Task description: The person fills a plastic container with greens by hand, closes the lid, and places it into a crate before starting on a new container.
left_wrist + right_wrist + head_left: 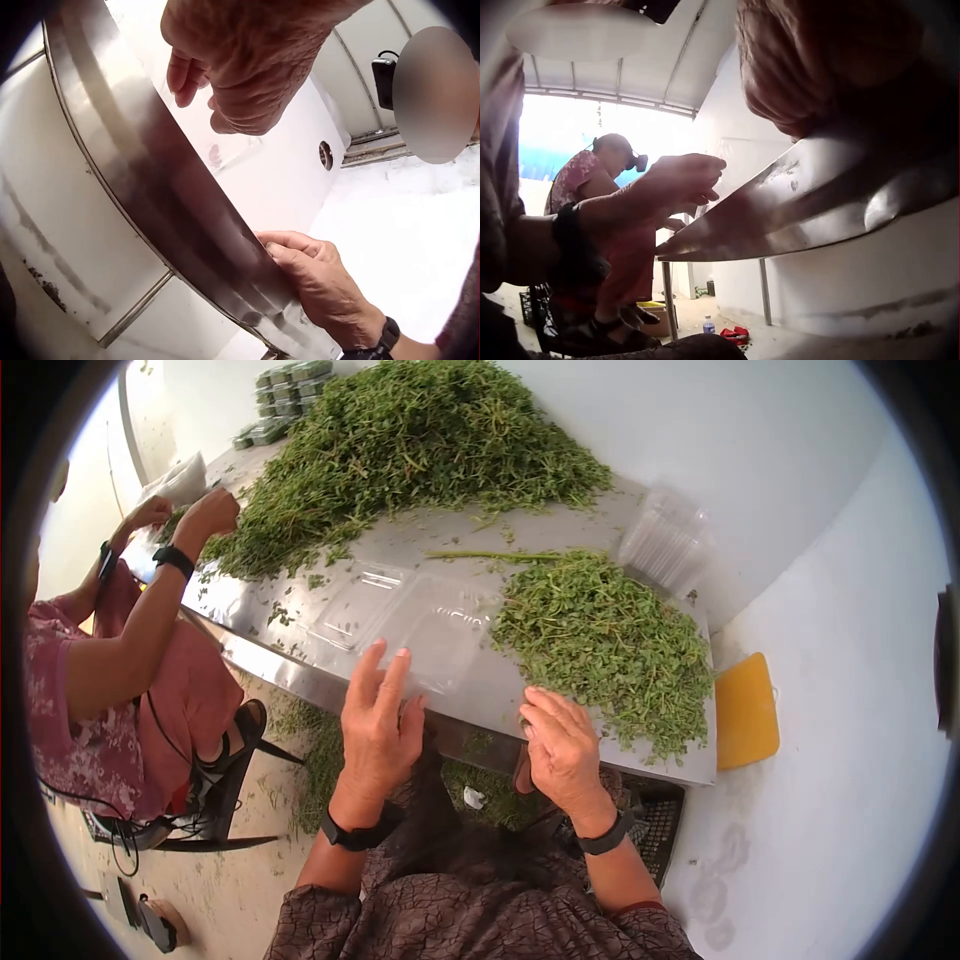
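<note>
Spreading across the far half of the steel table (300, 650), a large heap of green herbs (400, 450) lies well beyond both of the person's hands, up and to the left of their fingertips. A smaller herb pile (605, 635) lies just ahead and to the right of the right hand (562, 752), closer to that hand than to the other. Beyond it, further from the fingers, stands a stack of clear containers (665, 540).

An open clear plastic clamshell tray (405, 620) lies flat on the table directly ahead of the left hand (378, 725), its long axis running from the near right towards the far left, so one half sits at the fingertips and the other half beyond them. The left hand is plainly the nearer of the two: its fingers (385, 680) are stretched out straight and slightly spread, their tips on or at the tray's near edge, curled round nothing. The left wrist view shows the same hand from below, fingertips over the table's rim, with the clear plastic faintly visible there.

The right hand rests at the table's near edge, fingers bent loosely with the knuckles up, to the right of the tray and apart from it; it appears to hold nothing, though its fingertips are partly hidden.

To the far left of both hands, a second person (100, 690) works at the big heap.
</note>
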The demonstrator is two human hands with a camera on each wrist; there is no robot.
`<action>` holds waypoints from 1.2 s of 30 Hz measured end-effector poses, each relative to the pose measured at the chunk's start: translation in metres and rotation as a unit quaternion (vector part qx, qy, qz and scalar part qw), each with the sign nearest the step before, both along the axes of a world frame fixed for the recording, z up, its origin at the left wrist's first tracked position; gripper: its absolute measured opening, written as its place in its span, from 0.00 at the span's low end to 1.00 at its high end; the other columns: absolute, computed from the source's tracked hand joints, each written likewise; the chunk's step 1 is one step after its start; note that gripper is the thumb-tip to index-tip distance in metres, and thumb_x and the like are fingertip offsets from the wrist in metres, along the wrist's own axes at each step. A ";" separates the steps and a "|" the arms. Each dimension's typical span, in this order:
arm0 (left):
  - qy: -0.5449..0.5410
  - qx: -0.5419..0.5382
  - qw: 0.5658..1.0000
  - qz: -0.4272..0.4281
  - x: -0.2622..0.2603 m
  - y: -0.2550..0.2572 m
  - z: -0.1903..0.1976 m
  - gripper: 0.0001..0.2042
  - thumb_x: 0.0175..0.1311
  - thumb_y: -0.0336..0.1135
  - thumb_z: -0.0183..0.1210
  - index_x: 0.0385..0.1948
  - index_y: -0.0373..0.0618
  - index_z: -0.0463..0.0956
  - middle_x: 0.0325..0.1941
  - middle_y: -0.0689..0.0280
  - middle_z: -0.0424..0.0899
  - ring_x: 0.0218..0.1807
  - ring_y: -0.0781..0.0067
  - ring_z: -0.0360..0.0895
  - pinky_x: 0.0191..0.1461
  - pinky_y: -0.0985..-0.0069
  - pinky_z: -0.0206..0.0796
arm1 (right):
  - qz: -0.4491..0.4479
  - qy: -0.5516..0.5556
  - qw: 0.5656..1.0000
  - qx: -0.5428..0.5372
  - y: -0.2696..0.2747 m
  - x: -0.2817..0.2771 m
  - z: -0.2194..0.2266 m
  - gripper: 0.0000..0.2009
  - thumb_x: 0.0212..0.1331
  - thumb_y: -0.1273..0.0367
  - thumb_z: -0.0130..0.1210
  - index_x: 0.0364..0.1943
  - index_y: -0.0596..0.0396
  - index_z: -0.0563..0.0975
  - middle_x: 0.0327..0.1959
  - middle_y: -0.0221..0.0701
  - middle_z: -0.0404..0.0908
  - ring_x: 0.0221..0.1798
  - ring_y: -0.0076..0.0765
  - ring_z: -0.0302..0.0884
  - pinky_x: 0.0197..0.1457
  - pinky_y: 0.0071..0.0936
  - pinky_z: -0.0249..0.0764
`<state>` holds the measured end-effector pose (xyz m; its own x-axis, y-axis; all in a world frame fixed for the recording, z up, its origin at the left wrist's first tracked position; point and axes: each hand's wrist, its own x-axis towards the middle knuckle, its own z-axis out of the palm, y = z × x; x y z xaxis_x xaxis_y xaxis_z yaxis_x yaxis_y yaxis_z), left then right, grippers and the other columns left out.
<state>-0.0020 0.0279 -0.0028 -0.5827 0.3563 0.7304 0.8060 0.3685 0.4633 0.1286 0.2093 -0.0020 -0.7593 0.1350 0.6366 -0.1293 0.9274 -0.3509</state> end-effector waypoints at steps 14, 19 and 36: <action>0.014 0.061 0.997 -0.043 -0.022 0.016 -0.012 0.25 0.44 0.17 0.59 0.49 0.39 0.70 0.56 0.46 0.68 0.35 0.58 0.78 0.39 0.70 0.72 | -0.107 -0.088 0.990 -0.019 0.085 -0.039 0.090 0.22 0.53 0.67 0.58 0.51 0.64 0.73 0.56 0.54 0.70 0.58 0.57 0.68 0.61 0.42 0.65; 0.011 0.082 0.996 -0.037 -0.031 0.023 -0.013 0.24 0.45 0.17 0.59 0.49 0.40 0.71 0.54 0.46 0.69 0.35 0.57 0.78 0.39 0.70 0.72 | -0.148 -0.225 0.963 -0.002 0.116 -0.083 0.095 0.30 0.55 0.54 0.54 0.55 0.65 0.69 0.61 0.56 0.63 0.65 0.57 0.59 0.66 0.45 0.57; -0.060 0.133 0.989 0.019 -0.038 0.027 -0.017 0.15 0.53 0.19 0.55 0.45 0.35 0.73 0.50 0.49 0.71 0.43 0.57 0.77 0.41 0.72 0.73 | -0.118 -0.395 0.895 0.173 0.142 -0.103 0.096 0.11 0.31 0.78 0.51 0.25 0.60 0.79 0.20 0.49 0.73 0.27 0.59 0.71 0.30 0.44 0.69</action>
<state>-0.0402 0.0553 -0.0198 -0.6796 0.1373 0.7206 0.7277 0.2500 0.6387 0.0259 0.3508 0.0943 -0.9672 0.2488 -0.0508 0.2452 0.9671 0.0674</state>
